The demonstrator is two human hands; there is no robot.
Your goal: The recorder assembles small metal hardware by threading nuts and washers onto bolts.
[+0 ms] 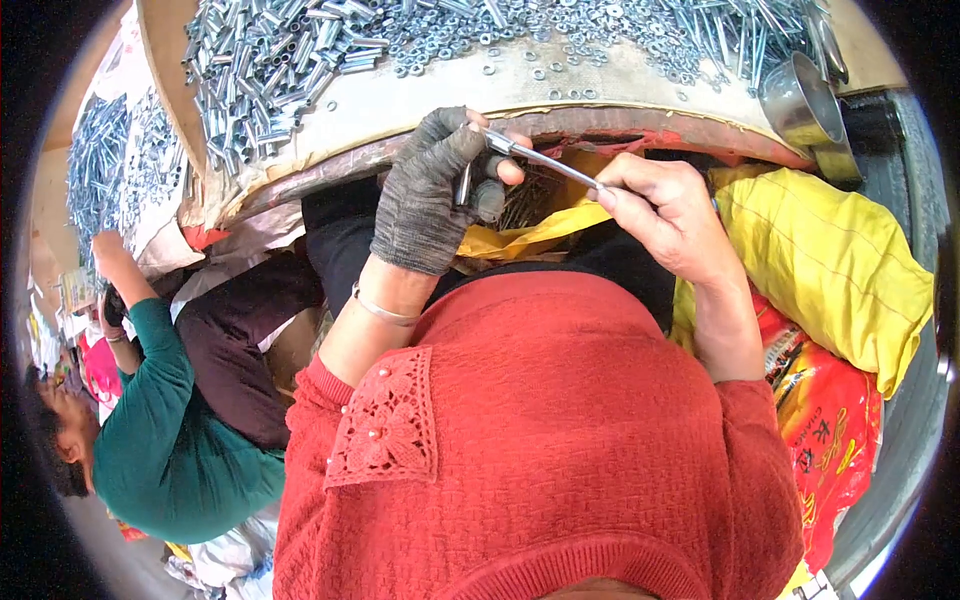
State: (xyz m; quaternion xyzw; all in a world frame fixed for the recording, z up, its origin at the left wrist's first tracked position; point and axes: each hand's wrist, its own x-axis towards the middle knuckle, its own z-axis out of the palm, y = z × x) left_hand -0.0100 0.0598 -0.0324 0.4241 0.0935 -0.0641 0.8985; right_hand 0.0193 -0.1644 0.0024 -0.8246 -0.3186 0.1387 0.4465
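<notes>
My left hand, in a dark grey knitted glove with bare fingertips, is closed round a shiny metal sleeve. A second metal tube pokes out between its lower fingers. From the sleeve a long thin bolt slants down to the right. Its other end is pinched between thumb and forefinger of my bare right hand. Both hands are just off the near edge of the worktable, over my lap. How far the bolt sits inside the sleeve is hidden by the fingers.
Loose sleeves, nuts and washers and long bolts cover the pale worktable. A metal cup stands at its right edge. Yellow sacking lies at right. At left, a person in green works beside another pile.
</notes>
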